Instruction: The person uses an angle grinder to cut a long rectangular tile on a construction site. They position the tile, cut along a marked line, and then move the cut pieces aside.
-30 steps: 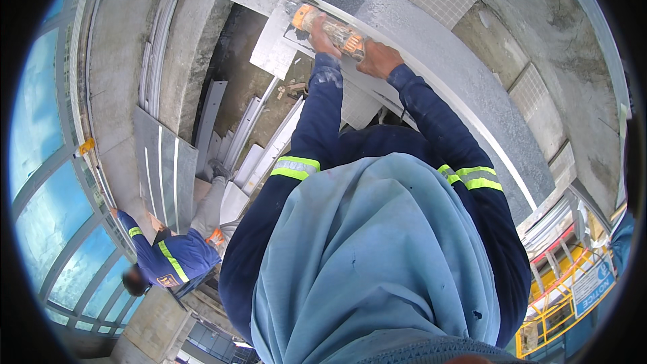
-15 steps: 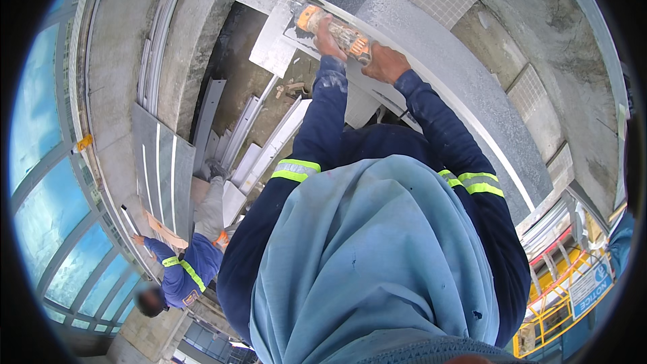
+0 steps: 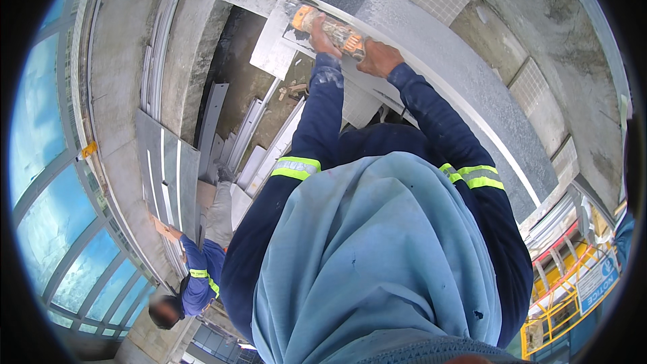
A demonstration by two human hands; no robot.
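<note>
Nearest: light blue head cloth [image 3: 377, 263] and dark blue sleeves with yellow reflective bands. Beyond: left hand [image 3: 322, 35] clenched around the front of an orange grinder [image 3: 328, 25]; right hand [image 3: 379, 59] gripping its rear end. Grinder rests against the edge of a long grey stone slab [image 3: 431, 61]. Farther left, below: another person [image 3: 195, 276] in blue beside stacked metal strips [image 3: 168, 168].

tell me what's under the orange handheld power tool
A grey speckled stone slab lies under the orange handheld power tool, gripped by left hand and right hand. Contact point hidden.
</note>
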